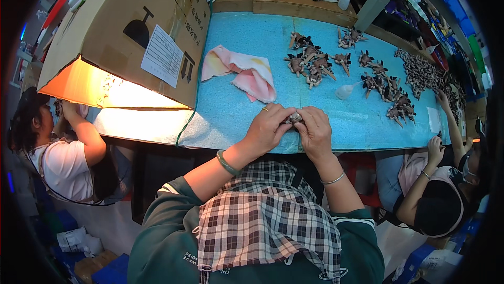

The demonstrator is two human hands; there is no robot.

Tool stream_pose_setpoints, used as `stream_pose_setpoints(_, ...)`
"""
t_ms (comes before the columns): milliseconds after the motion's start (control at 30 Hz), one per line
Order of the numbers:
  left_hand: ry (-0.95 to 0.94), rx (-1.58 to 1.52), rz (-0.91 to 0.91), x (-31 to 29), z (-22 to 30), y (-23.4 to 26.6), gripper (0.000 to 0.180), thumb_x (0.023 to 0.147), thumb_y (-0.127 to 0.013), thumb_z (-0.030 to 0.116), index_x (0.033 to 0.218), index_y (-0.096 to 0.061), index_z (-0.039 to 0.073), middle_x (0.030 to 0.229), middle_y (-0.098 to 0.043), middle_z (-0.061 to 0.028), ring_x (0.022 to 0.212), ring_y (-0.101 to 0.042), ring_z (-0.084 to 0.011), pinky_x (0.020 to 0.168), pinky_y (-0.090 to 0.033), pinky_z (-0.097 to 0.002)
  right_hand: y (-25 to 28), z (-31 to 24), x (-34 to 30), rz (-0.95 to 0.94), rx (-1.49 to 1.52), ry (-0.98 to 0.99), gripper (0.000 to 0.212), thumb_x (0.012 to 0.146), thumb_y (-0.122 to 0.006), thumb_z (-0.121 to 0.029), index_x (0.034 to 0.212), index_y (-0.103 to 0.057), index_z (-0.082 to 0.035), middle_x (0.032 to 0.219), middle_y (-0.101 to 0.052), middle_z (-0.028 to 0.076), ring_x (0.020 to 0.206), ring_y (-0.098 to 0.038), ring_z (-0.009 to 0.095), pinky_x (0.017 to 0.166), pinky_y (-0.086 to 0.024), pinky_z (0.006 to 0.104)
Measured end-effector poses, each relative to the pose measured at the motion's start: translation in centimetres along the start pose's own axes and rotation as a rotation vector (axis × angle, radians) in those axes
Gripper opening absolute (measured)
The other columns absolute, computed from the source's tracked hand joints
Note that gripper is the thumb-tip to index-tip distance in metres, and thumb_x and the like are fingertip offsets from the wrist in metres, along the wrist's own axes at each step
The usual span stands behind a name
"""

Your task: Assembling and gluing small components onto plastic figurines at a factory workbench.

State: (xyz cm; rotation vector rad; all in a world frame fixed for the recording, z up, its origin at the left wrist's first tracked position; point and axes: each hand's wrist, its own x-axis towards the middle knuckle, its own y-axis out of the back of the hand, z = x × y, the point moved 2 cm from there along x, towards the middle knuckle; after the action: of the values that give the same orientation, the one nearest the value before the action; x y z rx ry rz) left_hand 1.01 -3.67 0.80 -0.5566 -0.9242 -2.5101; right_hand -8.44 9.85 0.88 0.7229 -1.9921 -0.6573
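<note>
Near the front edge of the blue work table (247,134), my left hand (270,126) and my right hand (316,130) come together. Between their thumbs and fingertips they pinch a small rounded grey-brown piece (294,118), partly covered by the fingers. Its exact kind is too small to make out. Beyond my left hand lies a crumpled pink and white cloth (249,76). Ahead and to the right are loose groups of small brown figurines (314,66) with dark parts. A small translucent squeeze bottle (345,91) lies beside them.
A big cardboard box (173,32), lit inside, stands at left. A green cord (187,124) hangs along its edge. Many small parts (420,71) are heaped at the far right. One co-worker (68,152) sits at left, another (441,189) at right. A metal post (375,3) rises behind.
</note>
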Motion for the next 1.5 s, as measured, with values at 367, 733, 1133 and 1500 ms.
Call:
stream_pose_setpoints(367, -0.028, 0.054, 0.048, -0.4, 0.7, 0.2, 0.035, 0.069, -0.071, 0.001, 0.102, -0.059, 0.002, 0.085, -0.055, -0.0111, 0.079, -0.055, -0.0305, 0.067, -0.046, -0.0376, 0.8, -1.6, 1.0, -0.125, -0.183, 0.065, 0.027, 0.085, -0.061, -0.028, 0.099, -0.059, -0.005, 0.092, -0.061, 0.008, 0.092, -0.059, 0.025, 0.078, -0.042, 0.0376)
stream_pose_setpoints(733, -0.02, 0.034, 0.074, -0.7, 0.4, -0.2, 0.034, 0.069, -0.071, 0.001, 0.101, -0.059, 0.002, 0.083, -0.055, -0.0102, 0.08, -0.055, -0.03, 0.067, -0.046, -0.0381, 0.0, -1.3, 0.4, -0.095, -0.208, 0.029, 0.027, 0.085, -0.06, -0.029, 0.097, -0.059, -0.005, 0.09, -0.061, 0.008, 0.084, -0.059, 0.026, 0.07, -0.042, 0.0365)
stream_pose_setpoints(1133, -0.025, 0.049, 0.093, -0.8, 0.4, -0.3, 0.032, 0.071, -0.069, 0.002, 0.101, -0.059, 0.001, 0.082, -0.053, -0.0103, 0.078, -0.054, -0.0295, 0.066, -0.045, -0.0383, -0.2, -1.0, 0.2, -0.089, -0.211, 0.043, 0.028, 0.089, -0.058, -0.031, 0.096, -0.059, -0.005, 0.09, -0.062, 0.009, 0.083, -0.059, 0.027, 0.07, -0.043, 0.0372)
stream_pose_setpoints(1500, -0.022, 0.091, 0.094, -0.8, 0.4, -0.3, 0.018, 0.079, -0.062, 0.01, 0.095, -0.058, 0.004, 0.082, -0.053, -0.0088, 0.081, -0.055, -0.0269, 0.07, -0.045, -0.0372, -0.4, -1.0, 0.3, -0.073, -0.205, 0.041, 0.027, 0.09, -0.057, -0.031, 0.095, -0.059, -0.004, 0.088, -0.061, 0.01, 0.082, -0.059, 0.028, 0.069, -0.043, 0.0373)
